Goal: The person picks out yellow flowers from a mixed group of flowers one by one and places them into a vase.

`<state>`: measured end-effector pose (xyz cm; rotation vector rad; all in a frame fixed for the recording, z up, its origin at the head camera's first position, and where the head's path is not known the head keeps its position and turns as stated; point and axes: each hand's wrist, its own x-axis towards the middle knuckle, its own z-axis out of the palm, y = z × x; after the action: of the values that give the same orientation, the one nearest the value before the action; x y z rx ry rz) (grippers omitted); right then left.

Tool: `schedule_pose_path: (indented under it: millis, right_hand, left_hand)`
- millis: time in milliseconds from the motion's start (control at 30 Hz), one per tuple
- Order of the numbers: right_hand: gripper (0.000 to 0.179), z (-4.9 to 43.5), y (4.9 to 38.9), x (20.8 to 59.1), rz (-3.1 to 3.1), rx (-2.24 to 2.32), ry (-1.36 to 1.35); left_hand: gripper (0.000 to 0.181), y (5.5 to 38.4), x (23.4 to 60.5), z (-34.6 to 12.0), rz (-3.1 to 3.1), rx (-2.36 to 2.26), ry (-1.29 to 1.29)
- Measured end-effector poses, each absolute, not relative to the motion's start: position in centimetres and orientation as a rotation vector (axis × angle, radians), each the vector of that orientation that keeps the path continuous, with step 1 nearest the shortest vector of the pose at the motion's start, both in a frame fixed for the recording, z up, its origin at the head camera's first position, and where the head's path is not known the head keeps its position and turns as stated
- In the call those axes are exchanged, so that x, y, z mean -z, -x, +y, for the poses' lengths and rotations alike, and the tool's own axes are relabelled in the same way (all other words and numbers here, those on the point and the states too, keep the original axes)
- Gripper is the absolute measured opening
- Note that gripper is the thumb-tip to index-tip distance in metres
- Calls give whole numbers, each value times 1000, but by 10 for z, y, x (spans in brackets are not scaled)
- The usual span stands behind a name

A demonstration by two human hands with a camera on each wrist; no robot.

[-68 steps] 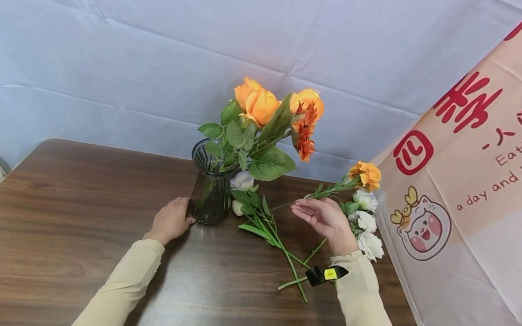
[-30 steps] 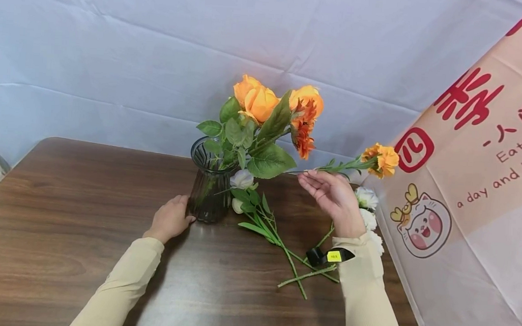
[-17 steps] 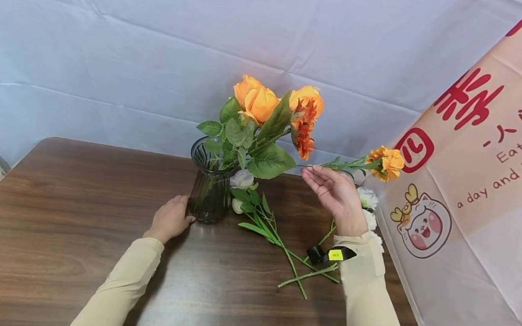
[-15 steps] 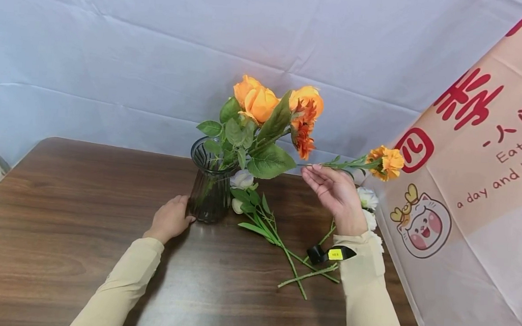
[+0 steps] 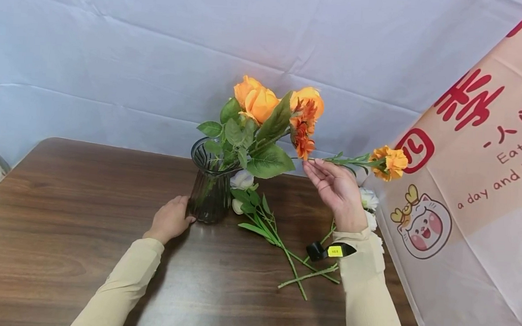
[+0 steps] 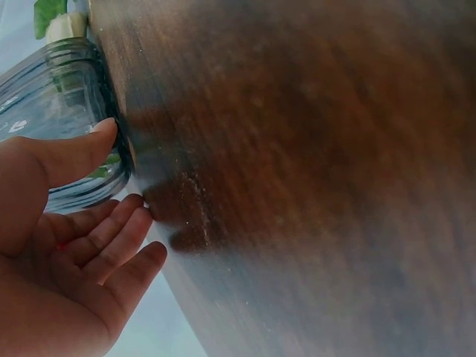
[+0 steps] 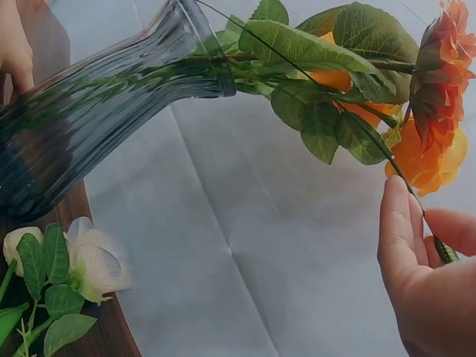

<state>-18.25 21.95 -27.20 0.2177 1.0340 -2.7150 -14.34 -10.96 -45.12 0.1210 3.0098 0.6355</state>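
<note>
A dark ribbed glass vase (image 5: pixel 210 199) stands upright on the table, holding large orange roses (image 5: pixel 261 105) and a rust-orange flower (image 5: pixel 304 131). My left hand (image 5: pixel 170 220) holds the vase low on its left side; the left wrist view shows its thumb (image 6: pixel 82 155) across the glass. Between thumb and fingertips, my right hand (image 5: pixel 337 191) pinches the green stem of an orange carnation (image 5: pixel 389 163). The bloom points right. In the right wrist view the thin stem (image 7: pixel 364 128) slants past the leaves toward the vase mouth; whether its tip is inside cannot be seen.
White-lilac flowers (image 5: pixel 242 180) lie right of the vase, their green stems (image 5: pixel 289 258) crossing on the wooden table (image 5: pixel 85 213). More white blooms (image 5: pixel 369 198) lie partly behind the right wrist. A pale cloth wall (image 5: pixel 159 69) and a printed banner (image 5: pixel 477 184) border the table.
My right hand has lifted the carnation up and slightly right, from low over the table to near vase-mouth height, its stem turning nearly level. The left hand and vase have stayed put.
</note>
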Motion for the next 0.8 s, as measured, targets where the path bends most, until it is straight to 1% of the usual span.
schedule_pose_path:
  millis: [367,633,800]
  right_hand:
    - [24,219,183,273,1002,2745,-221]
    - [20,222,183,270,980,2767,-232]
    - [21,224,182,268,929,2771,-239]
  left_hand:
    - [58,143,451,-109,3005,-643,-114]
    - [58,143,451,-109,3005,-646,-115]
    - [58,143,450,-110,3004,-649,-120]
